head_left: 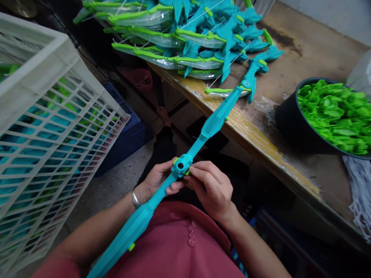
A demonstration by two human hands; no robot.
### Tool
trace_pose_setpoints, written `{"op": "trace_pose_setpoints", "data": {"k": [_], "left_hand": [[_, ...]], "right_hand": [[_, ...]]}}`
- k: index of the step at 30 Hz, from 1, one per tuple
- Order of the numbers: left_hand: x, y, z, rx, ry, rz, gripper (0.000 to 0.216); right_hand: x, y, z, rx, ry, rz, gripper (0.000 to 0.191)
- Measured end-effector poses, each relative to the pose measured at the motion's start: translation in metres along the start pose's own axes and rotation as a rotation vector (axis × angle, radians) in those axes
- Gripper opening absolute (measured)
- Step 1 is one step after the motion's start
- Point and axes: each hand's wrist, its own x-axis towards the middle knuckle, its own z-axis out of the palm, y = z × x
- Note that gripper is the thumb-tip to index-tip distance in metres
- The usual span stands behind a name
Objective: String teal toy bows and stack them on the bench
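A long turquoise plastic toy bow piece (216,119) slants across the view, from my lap up to the table edge. Near its middle is a hub with a dark round hole. My left hand (153,179), with a silver bangle at the wrist, is closed around it from below at this hub. On the hub's right side, the fingertips of my right hand (213,187) pinch a small green plastic piece (187,172) against it. Another bit of green shows by my left thumb. My fingers partly hide both green bits.
Turquoise and green toy crossbows (199,42) with white strings are piled on the wooden table (313,42). A black tub (292,127) of green plastic parts stands at right, near white strings (361,189). At left is a white crate (66,58) of turquoise and green parts.
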Motion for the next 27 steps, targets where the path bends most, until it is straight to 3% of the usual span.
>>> {"op": "trace_pose_setpoints", "data": {"k": [3,6,10,14,19,23,27], "left_hand": [[-0.001,-0.001,-0.003,0.024,-0.004,-0.013,0.03],[-0.004,-0.001,-0.005,0.099,-0.03,-0.032,0.032],[-0.01,-0.002,-0.008,0.193,-0.026,0.013,0.022],[-0.021,-0.009,-0.005,0.228,0.052,-0.04,0.031],[-0.032,-0.023,0.006,0.332,-0.026,-0.154,0.04],[-0.027,-0.021,0.002,0.596,-0.106,-0.185,0.049],[-0.012,-0.011,-0.007,1.024,-0.152,-0.073,0.046]], "right_hand": [[0.01,0.01,-0.013,0.008,-0.115,-0.081,0.015],[0.029,0.013,-0.028,-0.097,-0.24,-0.155,0.026],[0.045,0.005,-0.037,-0.205,-0.586,-0.353,0.023],[0.033,-0.009,-0.036,-0.342,-0.559,-0.561,0.03],[0.008,-0.033,-0.046,-0.365,-0.527,-0.827,0.023],[-0.017,-0.048,-0.047,-0.437,-0.49,-0.765,0.025],[-0.039,-0.052,-0.046,-0.505,-0.638,-0.596,0.033]]}}
